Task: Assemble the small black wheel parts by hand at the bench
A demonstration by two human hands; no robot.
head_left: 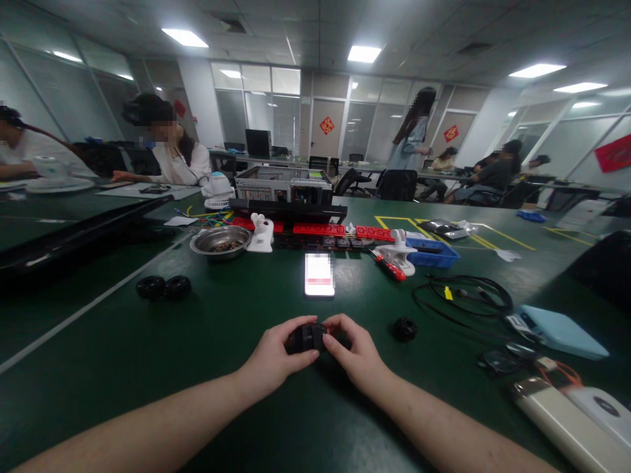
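Observation:
Both my hands meet over the green table [148, 355] near its front edge. My left hand [276, 358] curls round a small black wheel-like part [306, 337], thumb underneath. My right hand [357, 351] pinches the same part from the right with its fingertips. A lit phone [319, 274] lies flat just beyond my hands. One loose black wheel [405, 328] rests to the right of my right hand. Two more black wheels [163, 287] sit together to the far left.
A metal bowl [220, 240], red blocks [340, 230], a red-handled screwdriver [390, 268], a blue tray [434, 253] and an open computer case [283, 187] stand behind. Black cables [463, 295], a light-blue box [562, 330] and power banks [566, 420] lie at right. People sit around the tables.

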